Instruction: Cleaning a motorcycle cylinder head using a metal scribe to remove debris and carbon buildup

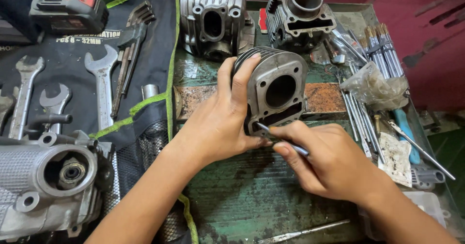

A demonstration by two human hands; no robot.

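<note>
My left hand (220, 123) grips a grey finned engine cylinder (276, 89) on its left side and holds it tilted on a worn green bench (247, 195), its round bore facing me. My right hand (327, 164) pinches a thin metal tool (283, 138) whose tip touches the cylinder's lower front edge. Both forearms reach in from the bottom of the view.
Two more engine castings (213, 18) (300, 14) stand behind. A black tool roll (97, 74) with spanners lies at the left, a power tool battery (68, 6) on its top. An engine case (48, 186) is at lower left. Brushes (382, 52), rods and a plastic bag (373, 86) lie right.
</note>
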